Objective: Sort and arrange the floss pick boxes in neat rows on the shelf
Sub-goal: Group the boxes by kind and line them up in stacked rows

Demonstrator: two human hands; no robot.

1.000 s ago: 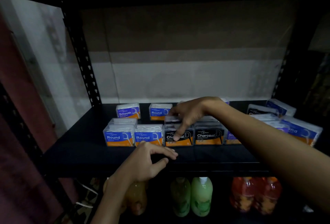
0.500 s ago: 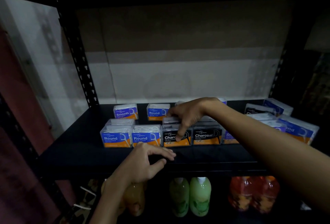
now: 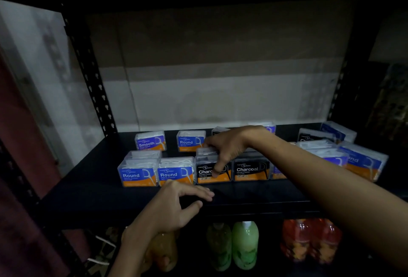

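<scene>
On the black shelf (image 3: 88, 192) a front row holds two blue "Round" boxes (image 3: 136, 175) (image 3: 174, 174), then two black "Charcoal" boxes. My right hand (image 3: 227, 146) reaches in from the right and grips the left Charcoal box (image 3: 204, 174), with fingers over its top and front and the thumb behind. The other Charcoal box (image 3: 250, 169) stands just to its right. My left hand (image 3: 174, 206) hovers over the shelf's front edge, fingers loosely spread and holding nothing. Behind the row stand a "Smooth" box (image 3: 150, 142) and another "Round" box (image 3: 189, 142).
Several blue boxes (image 3: 362, 161) and a black one (image 3: 313, 137) lie jumbled at the shelf's right end. Perforated black uprights (image 3: 92, 91) frame the shelf. On the level below stand green bottles (image 3: 245, 243) and red bottles (image 3: 309, 239).
Both hands keep nearly the same places. My right hand stays on the left Charcoal box, and the boxes have not visibly shifted.
</scene>
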